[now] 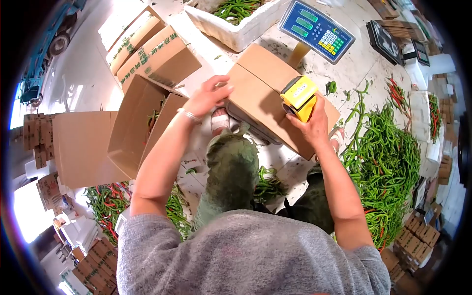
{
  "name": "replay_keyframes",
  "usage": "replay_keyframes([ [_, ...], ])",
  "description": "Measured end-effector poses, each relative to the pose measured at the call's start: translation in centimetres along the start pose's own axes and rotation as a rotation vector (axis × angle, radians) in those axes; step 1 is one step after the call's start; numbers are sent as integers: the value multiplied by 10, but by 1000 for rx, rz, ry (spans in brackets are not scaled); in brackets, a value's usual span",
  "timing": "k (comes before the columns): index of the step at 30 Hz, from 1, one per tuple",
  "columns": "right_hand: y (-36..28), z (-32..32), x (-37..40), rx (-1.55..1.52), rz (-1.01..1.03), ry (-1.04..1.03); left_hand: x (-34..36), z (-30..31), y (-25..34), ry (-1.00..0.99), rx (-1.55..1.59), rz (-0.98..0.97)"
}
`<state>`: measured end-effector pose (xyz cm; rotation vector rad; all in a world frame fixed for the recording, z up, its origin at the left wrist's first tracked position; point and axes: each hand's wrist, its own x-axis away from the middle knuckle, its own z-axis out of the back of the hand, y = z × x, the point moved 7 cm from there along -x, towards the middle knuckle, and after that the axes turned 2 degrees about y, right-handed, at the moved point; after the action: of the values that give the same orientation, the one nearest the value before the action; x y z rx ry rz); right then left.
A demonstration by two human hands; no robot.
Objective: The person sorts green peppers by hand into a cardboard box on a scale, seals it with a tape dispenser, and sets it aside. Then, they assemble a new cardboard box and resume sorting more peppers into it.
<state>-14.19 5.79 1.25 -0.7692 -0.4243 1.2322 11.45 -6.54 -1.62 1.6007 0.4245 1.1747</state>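
Observation:
A closed cardboard box (255, 93) lies in front of me on a low platform, its top flaps meeting along a seam. My right hand (313, 120) grips a yellow tape dispenser (301, 94) over the right part of the box top. At the box's left edge, my left hand (210, 96) is empty, its fingers apart and slightly curled. A scale display (317, 30) with a keypad stands on a post just behind the box.
An open cardboard box (135, 125) with some peppers stands left, near stacked flat cartons (152, 56). A foam box (236, 32) of green peppers sits at the back. Heaped green chili peppers (381, 167) cover the floor on the right.

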Motion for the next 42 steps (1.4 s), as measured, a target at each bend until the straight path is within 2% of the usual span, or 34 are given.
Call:
replay_keyframes([
  [4, -2, 1, 4, -46, 82, 34, -12, -61, 44, -80, 26, -93],
  [7, -2, 1, 3, -58, 80, 25, -16, -98, 59, -234, 132, 14],
  [10, -2, 0, 2, -52, 80, 20, -27, -107, 64, -291, 112, -62],
  [11, -2, -1, 1, -45, 65, 4, -29, -109, 61, -247, 214, -23],
  [14, -10, 0, -1, -19, 61, -23, -40, -103, 57, -229, 208, -68],
  [20, -34, -3, -17, 151, 109, -77, -54, -85, 31, -113, 401, 22],
  [23, -41, -13, -22, 250, 129, -210, -58, -78, 19, -128, 580, 101],
  [26, -47, -20, -31, 297, 109, -283, -61, -66, 12, -76, 596, 72],
  [29, -63, -26, -40, 422, 35, -344, -74, -51, 9, 73, 485, -65],
  [30, -70, -28, -42, 431, 65, -339, -78, -45, 12, 113, 431, -110],
  [33, -79, -33, -50, 496, 75, -370, -86, -13, 12, 237, 257, -34],
  [34, -79, -30, -51, 525, 71, -377, -97, 19, 12, 419, 108, -171],
  [35, -77, -28, -53, 558, 70, -384, -104, 57, 18, 456, 401, -334],
  [36, -73, -25, -53, 553, 77, -393, -111, 92, 18, 523, 313, -201],
  [38, -65, -19, -42, 534, 72, -413, -138, 131, 5, 618, 26, -190],
  [39, -63, -19, -42, 534, 80, -402, -145, 135, 1, 627, 87, -185],
  [42, -61, -21, -47, 538, 31, -446, -175, 157, -27, 717, -74, -131],
])
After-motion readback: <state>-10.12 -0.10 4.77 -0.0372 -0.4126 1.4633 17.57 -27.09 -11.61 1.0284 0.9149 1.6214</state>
